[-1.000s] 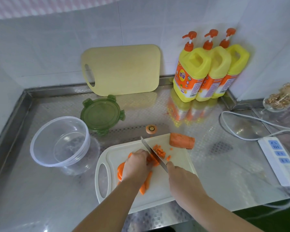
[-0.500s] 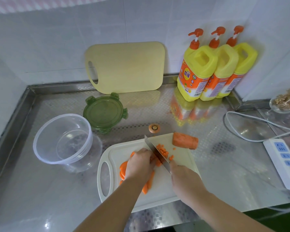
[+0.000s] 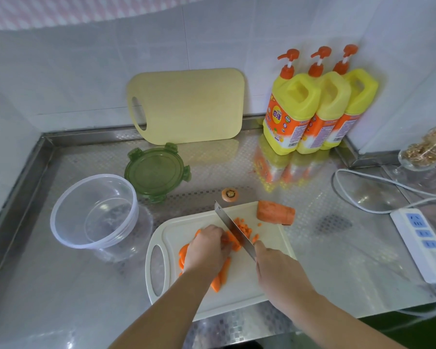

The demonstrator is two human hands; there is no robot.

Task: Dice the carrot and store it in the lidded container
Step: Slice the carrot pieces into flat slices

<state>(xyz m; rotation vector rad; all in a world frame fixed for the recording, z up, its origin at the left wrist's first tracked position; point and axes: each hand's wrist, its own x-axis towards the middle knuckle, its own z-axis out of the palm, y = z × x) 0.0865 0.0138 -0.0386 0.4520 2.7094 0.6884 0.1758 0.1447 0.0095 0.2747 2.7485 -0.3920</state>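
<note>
From the head camera, a white cutting board lay on the steel counter, its handle slot towards the left. The left hand sat on the board with its fingers curled down over a bundle of carrot strips, pinning them in place; the strips' near ends stuck out below the palm. The right hand was closed round the handle of a knife (the handle itself was hidden inside the fist). The blade ran away from the person and to the left, its edge down among the strips just beside the left fingertips. A small heap of diced carrot lay on the board just right of the blade, with a few loose bits near it. An uncut carrot chunk rested at the board's far right corner, and the trimmed carrot top lay on the counter just beyond the board.

To the left of the board stood the clear round container, open, with no carrot in it. Its green lid lay flat on the counter behind it. A yellow cutting board leaned against the tiled wall, three yellow pump bottles stood in the corner, and a white power strip lay at the right.
</note>
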